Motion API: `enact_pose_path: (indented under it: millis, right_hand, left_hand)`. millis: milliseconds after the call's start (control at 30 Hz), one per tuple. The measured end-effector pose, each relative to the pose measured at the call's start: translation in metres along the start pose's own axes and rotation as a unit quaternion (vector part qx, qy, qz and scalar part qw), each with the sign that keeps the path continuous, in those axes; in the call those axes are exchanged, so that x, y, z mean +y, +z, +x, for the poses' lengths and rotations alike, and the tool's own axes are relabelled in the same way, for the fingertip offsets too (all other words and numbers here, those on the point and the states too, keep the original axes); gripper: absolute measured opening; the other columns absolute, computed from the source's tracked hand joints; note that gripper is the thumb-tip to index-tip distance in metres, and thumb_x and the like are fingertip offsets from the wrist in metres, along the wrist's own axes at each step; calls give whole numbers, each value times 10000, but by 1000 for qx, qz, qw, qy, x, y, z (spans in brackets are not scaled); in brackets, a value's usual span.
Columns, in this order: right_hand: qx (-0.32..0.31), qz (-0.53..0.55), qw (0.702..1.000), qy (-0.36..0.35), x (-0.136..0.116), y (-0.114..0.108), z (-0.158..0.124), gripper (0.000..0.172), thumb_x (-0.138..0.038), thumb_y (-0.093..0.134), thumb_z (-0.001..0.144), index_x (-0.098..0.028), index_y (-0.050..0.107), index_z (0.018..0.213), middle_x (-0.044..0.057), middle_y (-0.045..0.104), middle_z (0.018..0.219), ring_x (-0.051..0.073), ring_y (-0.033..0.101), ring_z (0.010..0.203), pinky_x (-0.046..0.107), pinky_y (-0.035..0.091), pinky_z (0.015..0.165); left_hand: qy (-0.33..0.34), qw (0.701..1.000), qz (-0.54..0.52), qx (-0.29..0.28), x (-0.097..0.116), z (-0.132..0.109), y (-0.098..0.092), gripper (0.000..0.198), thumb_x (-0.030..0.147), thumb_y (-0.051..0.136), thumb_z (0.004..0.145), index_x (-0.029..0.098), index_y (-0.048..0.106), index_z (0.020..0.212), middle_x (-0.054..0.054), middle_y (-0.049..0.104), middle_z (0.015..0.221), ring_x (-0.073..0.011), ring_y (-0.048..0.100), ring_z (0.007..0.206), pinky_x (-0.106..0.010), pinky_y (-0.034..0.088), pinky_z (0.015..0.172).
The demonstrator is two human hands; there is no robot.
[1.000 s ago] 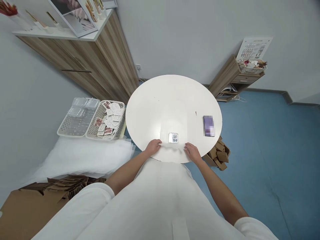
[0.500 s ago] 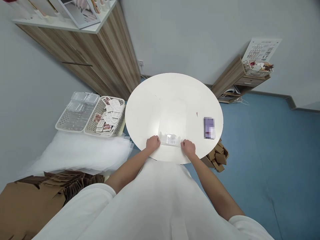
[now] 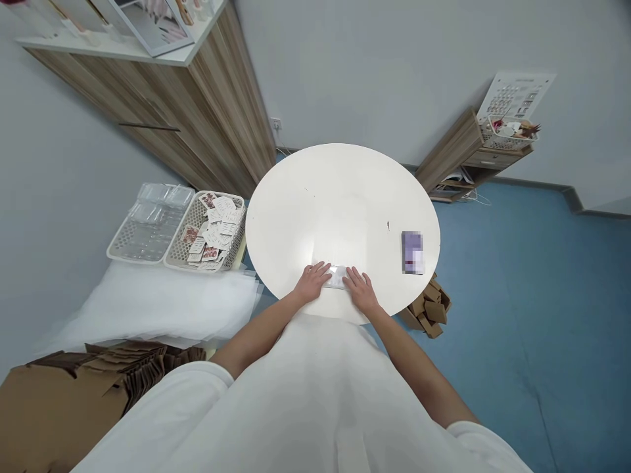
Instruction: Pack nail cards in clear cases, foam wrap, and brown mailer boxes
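A small transparent flat case (image 3: 336,276) lies near the front edge of the round white table (image 3: 340,177). A thin translucent wrapping sheet appears to lie around and beneath it; its edges are hard to make out against the white top. My left hand (image 3: 312,282) rests flat at the case's left end, fingers stretched toward it. At the right end lies my right hand (image 3: 361,289), its fingers also extended and pressed down. Both hands are open, and the fingertips touch the wrapped case or its sheet.
A purple pixelated item (image 3: 412,252) lies on the table's right. Left of the table are a basket of printed cards (image 3: 170,257), a basket of transparent cases (image 3: 116,246), white sheets (image 3: 162,302) and folded cardboard (image 3: 64,407). Cardboard pieces (image 3: 431,309) sit below right.
My closed hands have left the sheet's side edges and moved inward. Their fingers are now spread flat over both ends of the case, and the sheet's sides no longer stick out.
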State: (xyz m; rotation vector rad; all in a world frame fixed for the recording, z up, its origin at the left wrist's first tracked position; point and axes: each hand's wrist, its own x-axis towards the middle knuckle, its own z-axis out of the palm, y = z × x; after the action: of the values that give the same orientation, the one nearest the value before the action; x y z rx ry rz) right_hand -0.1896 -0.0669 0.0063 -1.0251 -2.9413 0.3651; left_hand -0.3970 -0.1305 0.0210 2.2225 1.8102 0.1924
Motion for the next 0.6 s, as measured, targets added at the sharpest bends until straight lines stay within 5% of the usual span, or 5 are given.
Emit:
enact_pose_path:
  millis: [200,433,600]
  right_hand:
    - [-51,48,998,0,-4,-11,12,341,-309,485,772,-164,482,1080,151,295,1395,255,263,1285,449,203,994]
    - [-83,91,992,39,-11,-25,23,306,-275,559,713,-172,460,984,159,449,1252,249,457,1105,372,327,889]
    - [-117,155,980,37,-19,-38,2,261,-326,468,772,-177,443,986,48,596,906,182,549,783,320,358,792]
  left_hand:
    - [26,998,-30,-44,-2,13,-11,440,372,598,634,228,538,1045,-63,388,1344,-316,211,1283,-468,158,976]
    - [-48,987,-134,-80,7,22,-21,415,226,630,584,228,515,983,-79,531,1140,-269,432,1118,-397,197,962]
    - [-78,970,-201,-115,11,6,-28,355,298,610,595,225,550,937,-45,602,884,-245,545,894,-357,297,877]
